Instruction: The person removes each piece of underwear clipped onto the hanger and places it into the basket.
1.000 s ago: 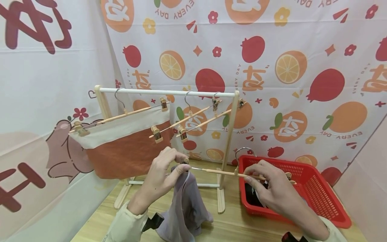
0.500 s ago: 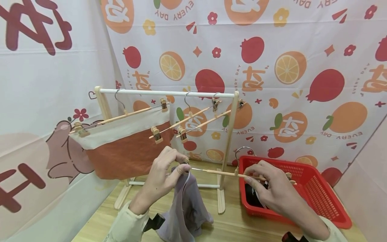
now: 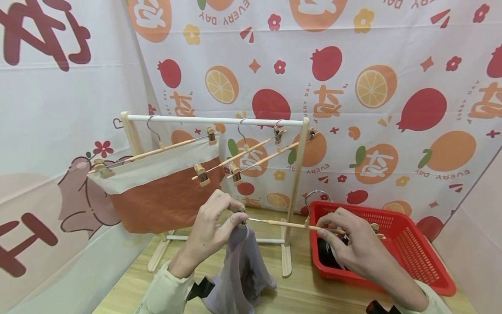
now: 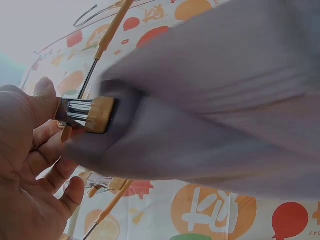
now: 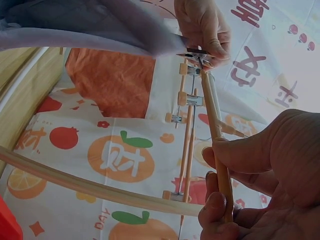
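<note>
My left hand (image 3: 211, 222) pinches the end clip (image 4: 92, 112) of a wooden clip hanger (image 3: 288, 223) between thumb and fingers. A greyish-purple cloth garment (image 3: 241, 266) hangs from this clip, its lower part down at the table. In the left wrist view the clip's wooden jaw lies over a corner of the garment, which is blurred. My right hand (image 3: 354, 242) grips the hanger's bar to the right of its metal hook (image 3: 310, 203). The hanger's far clip (image 3: 375, 228) shows just beyond the right hand and has no cloth on it.
A small wooden rack (image 3: 298, 179) with a white rail stands behind. On it hang an orange-and-white cloth piece (image 3: 164, 196) and two bare clip hangers (image 3: 245, 152). A red basket (image 3: 415, 248) with a dark item (image 3: 327, 253) inside is at the right.
The garment's top edge has shifted slightly down and right beneath the left thumb. Both hands and the hanger have stayed almost in place.
</note>
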`<state>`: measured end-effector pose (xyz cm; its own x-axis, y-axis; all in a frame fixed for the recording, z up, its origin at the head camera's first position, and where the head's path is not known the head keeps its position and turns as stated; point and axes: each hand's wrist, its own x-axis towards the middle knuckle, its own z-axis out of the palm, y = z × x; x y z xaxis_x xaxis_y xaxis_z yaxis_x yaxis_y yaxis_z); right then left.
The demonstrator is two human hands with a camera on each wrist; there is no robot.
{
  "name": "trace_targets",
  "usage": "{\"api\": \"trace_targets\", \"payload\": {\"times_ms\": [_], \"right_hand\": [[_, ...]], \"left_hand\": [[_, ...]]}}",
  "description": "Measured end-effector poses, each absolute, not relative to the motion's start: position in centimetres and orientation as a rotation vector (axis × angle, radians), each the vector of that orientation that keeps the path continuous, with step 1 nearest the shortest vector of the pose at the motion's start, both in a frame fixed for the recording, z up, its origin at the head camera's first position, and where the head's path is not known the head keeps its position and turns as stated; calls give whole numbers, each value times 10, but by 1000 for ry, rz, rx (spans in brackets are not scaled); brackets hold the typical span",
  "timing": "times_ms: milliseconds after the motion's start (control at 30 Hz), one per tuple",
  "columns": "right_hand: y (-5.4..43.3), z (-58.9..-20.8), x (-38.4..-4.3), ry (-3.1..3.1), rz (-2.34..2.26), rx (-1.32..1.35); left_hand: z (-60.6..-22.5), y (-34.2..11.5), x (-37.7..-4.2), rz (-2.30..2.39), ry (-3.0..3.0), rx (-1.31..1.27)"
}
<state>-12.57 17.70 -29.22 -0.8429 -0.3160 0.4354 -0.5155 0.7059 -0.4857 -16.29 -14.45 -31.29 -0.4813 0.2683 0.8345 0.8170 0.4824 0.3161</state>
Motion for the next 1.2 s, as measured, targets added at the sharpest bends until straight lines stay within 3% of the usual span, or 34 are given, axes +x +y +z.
{"api": "trace_targets", "payload": {"times_ms": [633,867,1200], "right_hand": [[178,-290,-129,-2625,870,627],[175,-290,-129,-2637,865,631],[168,-293,-129,-2580,866,717]], "left_hand": [[-310,-141,-160,-910,-1994,-843],[-298,-123,-148,-729,-1733,-921],[-297,-100,-131,-620,-1893,-1043]]}}
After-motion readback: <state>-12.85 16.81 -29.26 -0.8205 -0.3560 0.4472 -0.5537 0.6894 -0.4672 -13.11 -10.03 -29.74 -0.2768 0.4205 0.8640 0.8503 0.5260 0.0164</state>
